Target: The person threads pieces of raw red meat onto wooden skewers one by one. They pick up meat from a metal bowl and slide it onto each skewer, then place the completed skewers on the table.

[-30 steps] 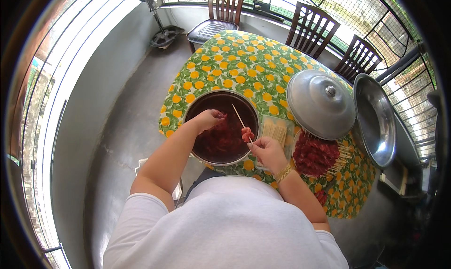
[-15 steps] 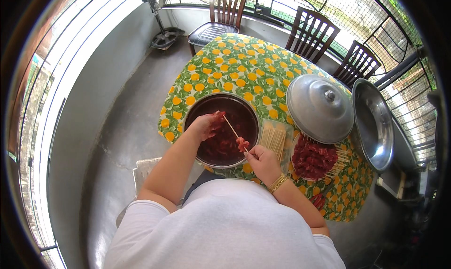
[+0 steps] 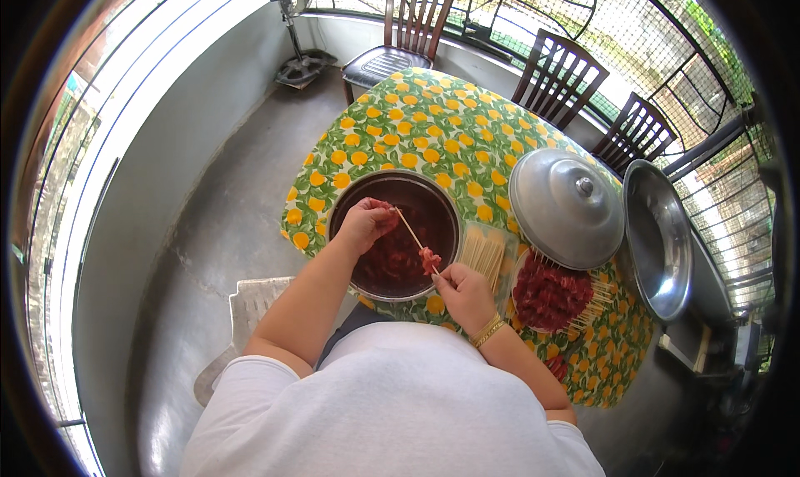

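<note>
A thin wooden skewer (image 3: 414,237) slants over the dark round bowl (image 3: 394,234) of red meat, with a small piece of meat (image 3: 430,260) threaded near its lower end. The right hand (image 3: 463,292) has its fingers clenched around that lower end, just over the bowl's near rim. The left hand (image 3: 367,224) rests in the bowl, fingers curled on the meat at the skewer's upper tip. Just right of the bowl on the flowered desk (image 3: 433,131) lie bare skewers (image 3: 484,252), then a plate of finished skewers (image 3: 552,294), a domed metal lid (image 3: 567,206) and a metal basin (image 3: 658,239).
</note>
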The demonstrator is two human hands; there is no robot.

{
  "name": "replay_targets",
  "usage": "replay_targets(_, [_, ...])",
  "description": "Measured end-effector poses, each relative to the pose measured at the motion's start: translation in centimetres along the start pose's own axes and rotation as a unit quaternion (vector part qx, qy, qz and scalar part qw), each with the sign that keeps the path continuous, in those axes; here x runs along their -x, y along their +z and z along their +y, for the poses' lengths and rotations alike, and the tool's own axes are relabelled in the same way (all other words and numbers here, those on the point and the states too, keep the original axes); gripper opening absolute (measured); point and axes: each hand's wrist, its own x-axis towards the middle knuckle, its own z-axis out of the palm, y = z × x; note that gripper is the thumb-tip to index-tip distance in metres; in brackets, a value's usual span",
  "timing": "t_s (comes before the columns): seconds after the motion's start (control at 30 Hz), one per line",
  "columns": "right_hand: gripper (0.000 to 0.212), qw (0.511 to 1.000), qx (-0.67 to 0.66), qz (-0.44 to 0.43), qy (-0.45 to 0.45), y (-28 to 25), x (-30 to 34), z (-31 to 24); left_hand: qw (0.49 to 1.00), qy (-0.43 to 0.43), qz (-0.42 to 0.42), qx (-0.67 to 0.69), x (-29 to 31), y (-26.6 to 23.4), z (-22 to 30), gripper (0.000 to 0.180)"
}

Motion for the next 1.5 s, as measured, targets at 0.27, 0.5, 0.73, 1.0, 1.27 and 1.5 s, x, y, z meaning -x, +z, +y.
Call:
replay_targets(0.27, [0.018,0.999,0.012,0.015,-0.037,0.0,0.1,0.2,1.000,0.007,0.001,0.019,0.3,0.6,0.8,0.022])
replay_targets(0.5, [0.019,0.999,0.026,0.023,-0.038,-0.3,0.2,-0.3,1.000,0.019,-0.003,-0.008,0.2,0.7,1.2,0.023])
replay_targets(0.73, [0.016,0.997,0.047,0.022,-0.065,-1.0,-0.1,-0.3,0.999,0.009,-0.031,-0.005,0.1,1.0,1.4,0.020])
replay_targets(1.0, [0.013,0.995,0.070,0.034,-0.066,-1.6,-0.2,-0.1,0.992,-0.044,-0.076,-0.090,0.6,1.2,2.5,0.023])
replay_targets(1.27, [0.012,0.994,0.074,0.064,-0.058,-1.0,0.2,-0.6,0.996,0.062,-0.025,-0.061,2.0,3.9,1.2,0.023])
replay_targets(1.5, [0.018,0.998,0.024,0.059,-0.018,-0.6,0.3,-0.1,0.998,0.047,0.011,0.038,2.5,4.3,1.8,0.017])
